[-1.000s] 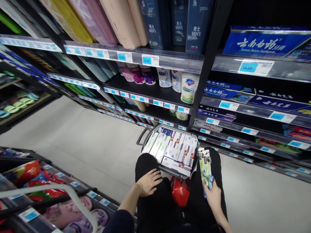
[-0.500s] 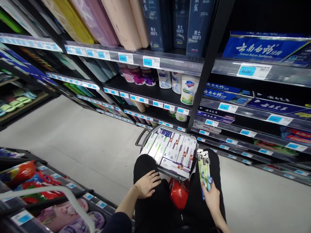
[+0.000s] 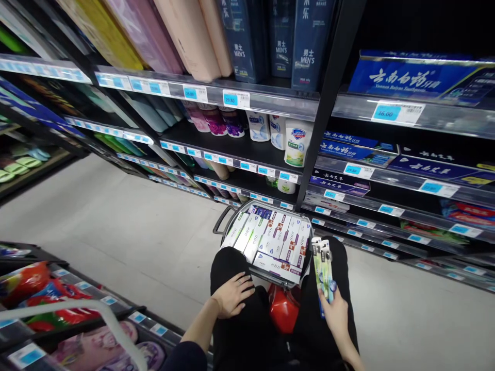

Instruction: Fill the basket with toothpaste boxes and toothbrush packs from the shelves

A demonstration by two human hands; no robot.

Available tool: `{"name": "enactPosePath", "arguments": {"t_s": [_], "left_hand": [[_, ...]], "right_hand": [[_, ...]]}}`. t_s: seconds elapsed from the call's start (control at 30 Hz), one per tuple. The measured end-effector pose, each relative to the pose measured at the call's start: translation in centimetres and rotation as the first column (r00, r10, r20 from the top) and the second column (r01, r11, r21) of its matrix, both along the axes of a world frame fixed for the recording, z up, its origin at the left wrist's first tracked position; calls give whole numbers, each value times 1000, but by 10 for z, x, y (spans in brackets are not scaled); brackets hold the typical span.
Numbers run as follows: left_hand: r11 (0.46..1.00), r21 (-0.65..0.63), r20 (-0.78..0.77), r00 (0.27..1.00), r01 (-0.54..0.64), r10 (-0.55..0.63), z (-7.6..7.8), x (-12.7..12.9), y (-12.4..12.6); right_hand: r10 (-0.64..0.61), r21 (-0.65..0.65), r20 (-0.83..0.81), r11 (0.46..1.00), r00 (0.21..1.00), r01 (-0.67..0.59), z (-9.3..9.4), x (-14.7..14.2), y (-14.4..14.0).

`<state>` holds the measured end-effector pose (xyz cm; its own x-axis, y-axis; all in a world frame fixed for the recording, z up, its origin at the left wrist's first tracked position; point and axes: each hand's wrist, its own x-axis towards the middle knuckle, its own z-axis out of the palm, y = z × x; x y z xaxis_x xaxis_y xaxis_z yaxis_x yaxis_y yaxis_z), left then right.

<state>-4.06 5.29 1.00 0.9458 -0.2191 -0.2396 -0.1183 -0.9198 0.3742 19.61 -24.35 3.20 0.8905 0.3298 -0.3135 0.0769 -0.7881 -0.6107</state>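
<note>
My left hand [image 3: 234,296] lies flat on my left knee, its fingers stretched out and nothing in them. Over my right thigh, my right hand [image 3: 333,305] grips packaged toothbrushes [image 3: 323,268] by their lower end, the pack tops pointing away from me. In front of my knees stands a dark basket [image 3: 218,220] with its handle toward the left. White toothpaste boxes [image 3: 273,239] fill it in rows, and one lies crosswise along the near side. Some dark blue boxes [image 3: 262,211] sit at its far edge.
Shelves ahead hold bottles [image 3: 235,46], pouches [image 3: 299,141] and, at the right, blue toothpaste boxes [image 3: 410,77]. A red object [image 3: 284,309] is between my legs below the basket. A low rack with slippers [image 3: 96,342] and a pale curved bar [image 3: 112,319] stands at lower left.
The whole view has shifted slightly, so the shelves and basket appear a little further left. Both hands keep their places, and the toothbrushes remain in my right hand.
</note>
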Motion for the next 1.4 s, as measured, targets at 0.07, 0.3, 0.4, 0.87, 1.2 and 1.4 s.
{"name": "enactPosePath", "arguments": {"t_s": [0.07, 0.3, 0.4, 0.87, 1.2, 1.4], "left_hand": [[1000, -4, 3, 1000, -8, 8, 2, 1, -1], [1000, 12, -20, 1000, -14, 15, 6, 2, -2], [1000, 8, -26, 1000, -13, 13, 9, 3, -2], [1000, -2, -72, 997, -18, 18, 13, 6, -2], [993, -10, -51, 992, -117, 117, 14, 3, -5], [548, -57, -196, 548, -834, 813, 36, 74, -33]], "right_hand": [[-3, -2, 6, 1000, 1000, 3, 0, 0, 0], [-16, 5, -6, 1000, 1000, 16, -2, 0, 0], [-23, 27, -1, 999, 1000, 23, -2, 0, 0], [-194, 303, -286, 911, 938, 281, -3, 8, -1], [589, 581, -709, 177, 388, 794, 87, 14, 18], [778, 630, -566, 193, 274, 753, 105, -5, 45]]}}
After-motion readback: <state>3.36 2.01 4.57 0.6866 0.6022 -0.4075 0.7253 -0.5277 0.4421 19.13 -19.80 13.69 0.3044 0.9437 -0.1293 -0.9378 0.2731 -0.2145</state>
